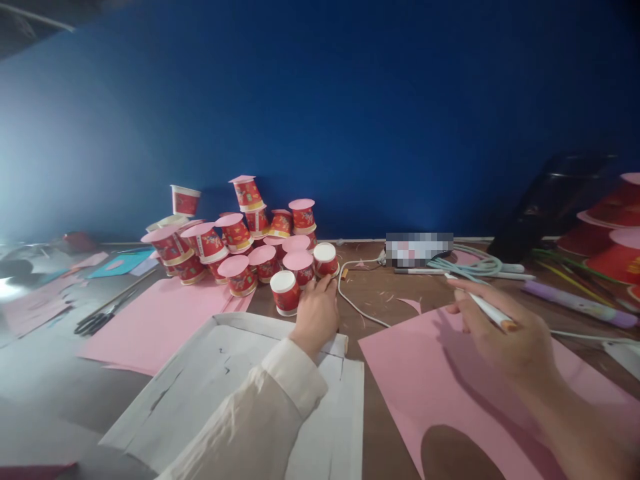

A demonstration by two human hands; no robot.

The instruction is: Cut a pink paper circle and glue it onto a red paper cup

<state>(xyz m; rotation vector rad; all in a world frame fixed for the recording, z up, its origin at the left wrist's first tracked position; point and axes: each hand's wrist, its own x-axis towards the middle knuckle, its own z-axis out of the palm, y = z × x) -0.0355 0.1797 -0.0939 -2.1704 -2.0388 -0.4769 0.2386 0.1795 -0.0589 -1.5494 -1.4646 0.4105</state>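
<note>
Reaches forward with the left hand (pixel 317 313), fingers bent and close together, into a cluster of red paper cups (pixel 236 283) on a brown tabletop (pixel 373 427). Touches, or very nearly touches, two upturned ones: a nearer white-topped cup (pixel 284 293) just left of the hand and a farther white-topped cup (pixel 326 259) at the fingertips. Impossible to tell from this angle whether pinching either.

Holds a slim white pen-like tool (pixel 485 309) in the right hand (pixel 523 353), pinched between thumb and fingers with the pointed end away, probably for ready use. Hovers over a large pink sheet (pixel 400 373), pierced near the bottom by a round opening (pixel 457 457) showing tabletop.

Behind the left hand, cups mostly upside down, many capped with pink discs (pixel 237 265), some carrying a second tier; discs perhaps serving as flat footing. Beneath the left sleeve (pixel 250 413), a creased white board (pixel 190 387), maybe laid down as a working surface. Farther left, pink paper (pixel 150 320) and dark scissors (pixel 95 322), apparently set aside from the cups. At right, a pale blue coiled cable (pixel 487 272), seemingly looped for tidiness, and a purple tube (pixel 575 300).
</note>
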